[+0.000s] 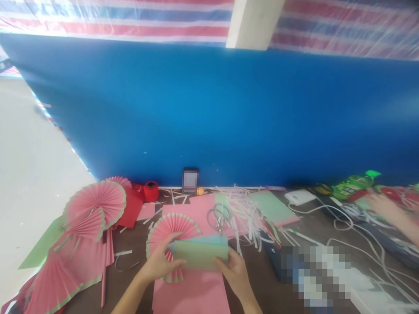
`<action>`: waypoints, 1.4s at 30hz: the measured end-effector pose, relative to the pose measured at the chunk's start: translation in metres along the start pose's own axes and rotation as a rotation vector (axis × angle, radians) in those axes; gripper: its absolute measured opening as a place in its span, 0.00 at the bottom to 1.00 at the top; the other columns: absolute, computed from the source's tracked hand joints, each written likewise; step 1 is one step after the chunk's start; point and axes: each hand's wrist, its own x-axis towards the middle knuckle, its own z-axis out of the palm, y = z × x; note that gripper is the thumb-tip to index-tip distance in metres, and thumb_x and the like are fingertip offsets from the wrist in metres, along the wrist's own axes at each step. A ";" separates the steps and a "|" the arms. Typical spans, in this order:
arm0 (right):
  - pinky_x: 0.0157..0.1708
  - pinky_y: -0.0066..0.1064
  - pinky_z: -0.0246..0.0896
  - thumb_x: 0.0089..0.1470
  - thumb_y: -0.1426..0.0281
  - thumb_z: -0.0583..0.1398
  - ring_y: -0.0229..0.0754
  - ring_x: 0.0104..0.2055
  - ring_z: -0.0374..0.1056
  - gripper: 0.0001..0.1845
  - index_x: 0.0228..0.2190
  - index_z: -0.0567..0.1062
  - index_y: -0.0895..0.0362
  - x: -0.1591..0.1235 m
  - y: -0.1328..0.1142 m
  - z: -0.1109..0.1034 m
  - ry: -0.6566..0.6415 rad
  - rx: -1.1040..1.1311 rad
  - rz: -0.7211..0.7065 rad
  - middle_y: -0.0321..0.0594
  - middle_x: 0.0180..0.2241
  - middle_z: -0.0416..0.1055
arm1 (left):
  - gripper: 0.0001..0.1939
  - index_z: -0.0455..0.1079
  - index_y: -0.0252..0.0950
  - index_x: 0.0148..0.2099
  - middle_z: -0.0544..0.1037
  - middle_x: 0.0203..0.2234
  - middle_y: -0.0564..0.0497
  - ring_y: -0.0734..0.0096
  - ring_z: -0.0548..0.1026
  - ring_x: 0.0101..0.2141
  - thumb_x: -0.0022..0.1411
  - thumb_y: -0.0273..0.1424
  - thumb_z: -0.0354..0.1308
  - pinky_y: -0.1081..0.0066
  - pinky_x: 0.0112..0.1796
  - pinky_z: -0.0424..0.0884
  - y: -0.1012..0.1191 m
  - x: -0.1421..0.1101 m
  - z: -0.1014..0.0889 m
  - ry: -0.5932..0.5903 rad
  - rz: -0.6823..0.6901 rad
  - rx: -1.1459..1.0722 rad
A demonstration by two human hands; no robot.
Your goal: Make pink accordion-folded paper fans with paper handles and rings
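Left hand (163, 259) and right hand (235, 267), half-closed, in a grip on opposite ends of green paper (201, 255)

Behind the brown tabletop (139, 237) stands a broad blue panel (209, 109), with striped sheeting (114, 17) in red, white and blue above it and a pale beam (255, 22) crossing the stripes. At the panel's foot, a small dark-framed device (190, 179) with a blurred screen stands just beside a little orange object (200, 191). Toward the right, a white box (299, 197) with a white cord (304, 212) lies near a tilted green bottle (350, 187).
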 end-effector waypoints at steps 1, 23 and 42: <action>0.39 0.34 0.64 0.43 0.63 0.64 0.46 0.37 0.68 0.12 0.31 0.74 0.57 -0.001 -0.004 -0.001 0.015 -0.027 -0.023 0.42 0.32 0.72 | 0.26 0.68 0.37 0.49 0.73 0.45 0.45 0.60 0.70 0.47 0.45 0.32 0.65 0.61 0.48 0.66 0.000 0.001 0.001 -0.017 -0.001 -0.021; 0.37 0.41 0.66 0.43 0.53 0.61 0.54 0.37 0.70 0.25 0.36 0.77 0.60 -0.025 0.024 -0.050 0.244 -0.139 0.170 0.45 0.32 0.77 | 0.23 0.64 0.35 0.50 0.73 0.44 0.42 0.60 0.71 0.45 0.55 0.42 0.56 0.63 0.45 0.68 -0.001 0.030 0.095 0.175 0.013 -0.322; 0.36 0.42 0.67 0.40 0.52 0.62 0.50 0.34 0.72 0.23 0.31 0.75 0.59 -0.012 0.053 -0.085 0.550 -0.090 0.106 0.46 0.32 0.75 | 0.12 0.69 0.37 0.30 0.71 0.33 0.46 0.65 0.70 0.37 0.56 0.22 0.44 0.65 0.37 0.67 -0.037 0.004 0.093 0.067 0.414 0.148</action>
